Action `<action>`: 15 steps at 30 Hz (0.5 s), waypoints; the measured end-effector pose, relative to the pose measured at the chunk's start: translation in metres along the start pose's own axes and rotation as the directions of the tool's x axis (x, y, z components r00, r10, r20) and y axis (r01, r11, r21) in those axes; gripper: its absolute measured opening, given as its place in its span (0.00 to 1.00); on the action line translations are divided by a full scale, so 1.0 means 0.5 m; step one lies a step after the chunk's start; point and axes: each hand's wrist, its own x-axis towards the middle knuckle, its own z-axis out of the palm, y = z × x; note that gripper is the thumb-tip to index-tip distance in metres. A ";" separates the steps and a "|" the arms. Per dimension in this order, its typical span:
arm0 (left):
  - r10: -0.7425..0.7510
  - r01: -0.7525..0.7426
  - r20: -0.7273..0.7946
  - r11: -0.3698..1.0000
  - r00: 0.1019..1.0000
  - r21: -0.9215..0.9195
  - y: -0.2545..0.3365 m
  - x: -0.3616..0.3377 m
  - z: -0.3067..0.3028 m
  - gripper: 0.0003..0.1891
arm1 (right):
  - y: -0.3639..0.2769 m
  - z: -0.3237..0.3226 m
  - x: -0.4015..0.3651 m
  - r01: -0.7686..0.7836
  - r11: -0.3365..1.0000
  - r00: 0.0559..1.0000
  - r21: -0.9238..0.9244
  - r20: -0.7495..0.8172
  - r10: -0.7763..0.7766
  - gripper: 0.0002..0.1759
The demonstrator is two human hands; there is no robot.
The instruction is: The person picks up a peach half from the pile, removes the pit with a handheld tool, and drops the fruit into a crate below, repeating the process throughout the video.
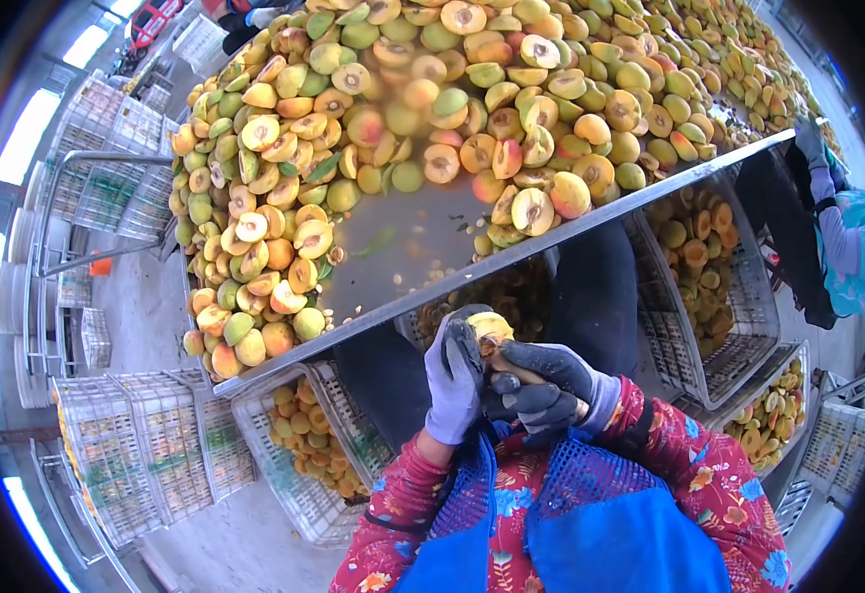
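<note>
My left hand (455, 378), in a lilac glove with dark coated fingers, is closed around a yellow peach half (492, 326). The cut side of the fruit looks brownish near the middle. Close against it, my right hand (556, 383), gloved the same way, grips a short tool with a wooden handle (518, 369). The tool's tip is hidden by the fruit and fingers. Both hands are held in front of my chest, just below the metal table's edge (512, 249). Cut peaches (299, 237) lie heaped on the table beyond them.
Crates of peach halves stand at both sides: a white crate (299, 509) at left, another crate (685, 341) at right. Below the table edge lie more halves (482, 301). Stacked crates (151, 450) are farther left. Another person's sleeve (843, 237) shows at the far right.
</note>
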 end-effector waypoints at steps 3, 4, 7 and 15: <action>-0.144 0.148 0.043 0.978 0.989 -0.144 -0.018 -0.003 0.007 0.21 | 0.000 -0.029 0.005 -0.059 0.974 0.987 0.221 0.159 0.024 0.24; -0.168 0.172 0.042 0.974 0.985 -0.149 -0.020 -0.007 0.008 0.22 | 0.000 -0.035 0.007 -0.066 0.967 0.981 0.248 0.194 0.017 0.25; -0.392 0.411 0.135 0.806 0.910 -0.426 -0.041 0.000 -0.002 0.21 | 0.004 -0.051 0.021 -0.051 0.971 0.975 0.234 0.222 -0.002 0.24; -0.042 0.234 -0.488 0.911 0.872 0.339 -0.049 -0.051 -0.168 0.18 | -0.012 -0.032 0.012 0.089 0.996 0.991 -0.028 0.104 -0.085 0.23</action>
